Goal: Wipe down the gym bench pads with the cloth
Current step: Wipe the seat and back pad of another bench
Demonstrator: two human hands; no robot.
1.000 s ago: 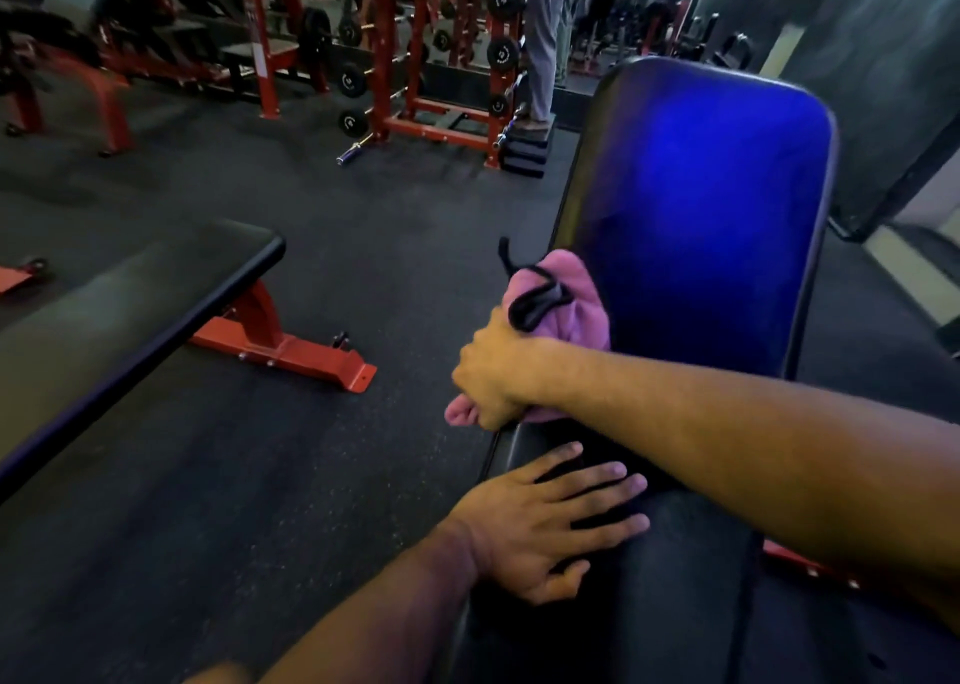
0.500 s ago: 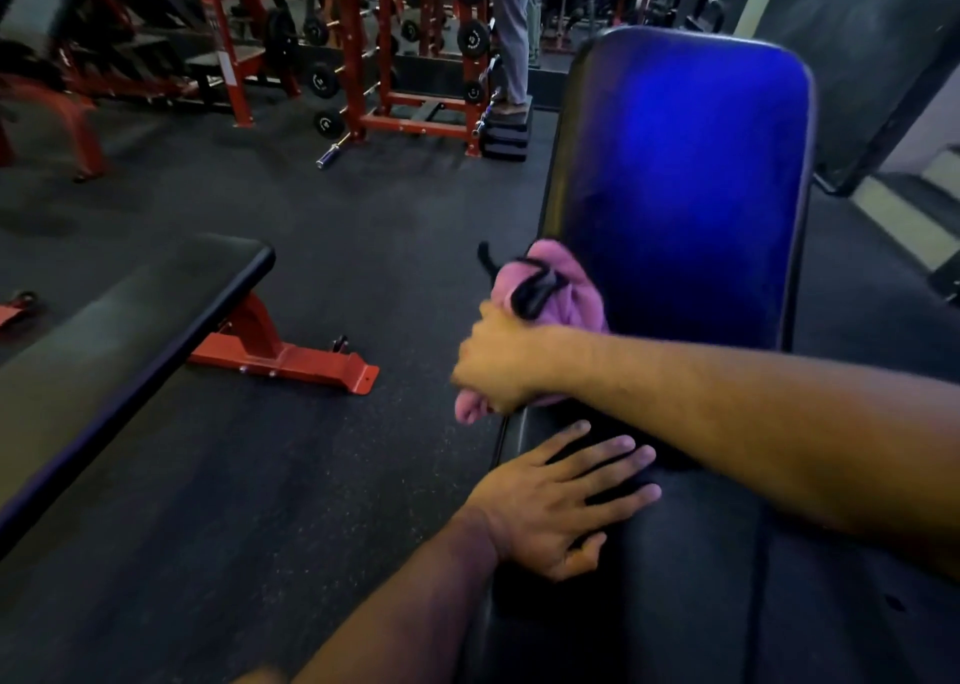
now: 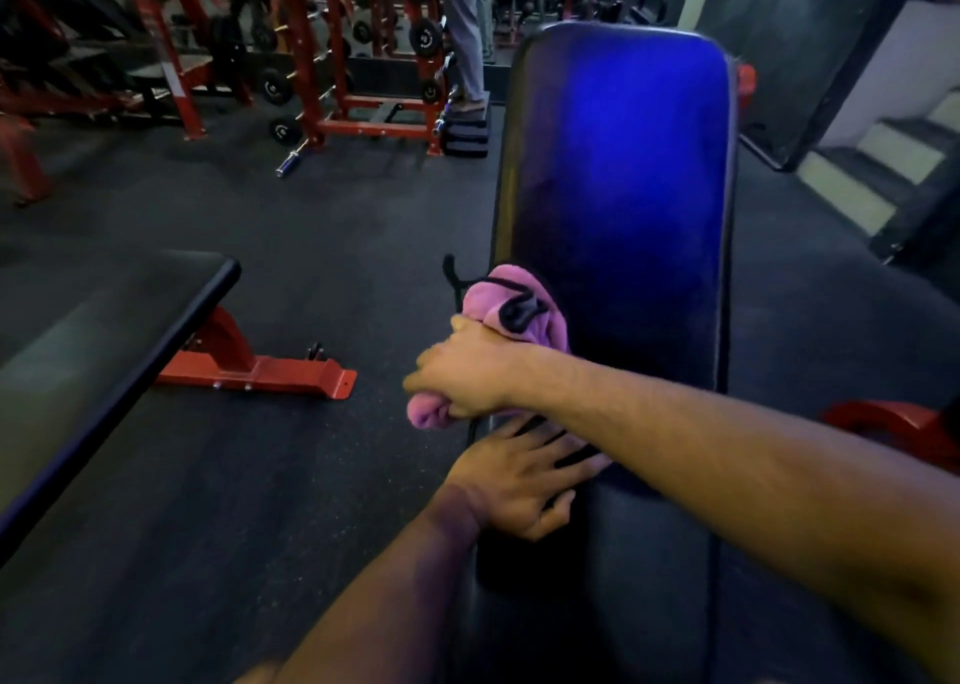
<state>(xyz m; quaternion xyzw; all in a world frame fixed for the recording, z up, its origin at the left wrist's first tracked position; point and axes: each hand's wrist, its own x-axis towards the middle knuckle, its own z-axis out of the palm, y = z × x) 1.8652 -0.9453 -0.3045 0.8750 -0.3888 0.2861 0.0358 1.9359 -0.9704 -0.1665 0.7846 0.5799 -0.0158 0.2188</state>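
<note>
Right hand (image 3: 462, 371) is gripping the pink cloth (image 3: 511, 309), barely shifting along the back pad's (image 3: 623, 164) lower-left edge, while left hand (image 3: 519, 481) is staying flat on the seat pad (image 3: 597, 605), so wiping is continuing there.

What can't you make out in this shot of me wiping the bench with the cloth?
- Head view: part of the pink cloth is hidden by the right hand gripping it.
- Left hand fingertips on the seat pad are covered by the right forearm.
- Whether the back pad is clean: blue glare and dim light hide it.
- The standing person is cut off by the top edge.
</note>
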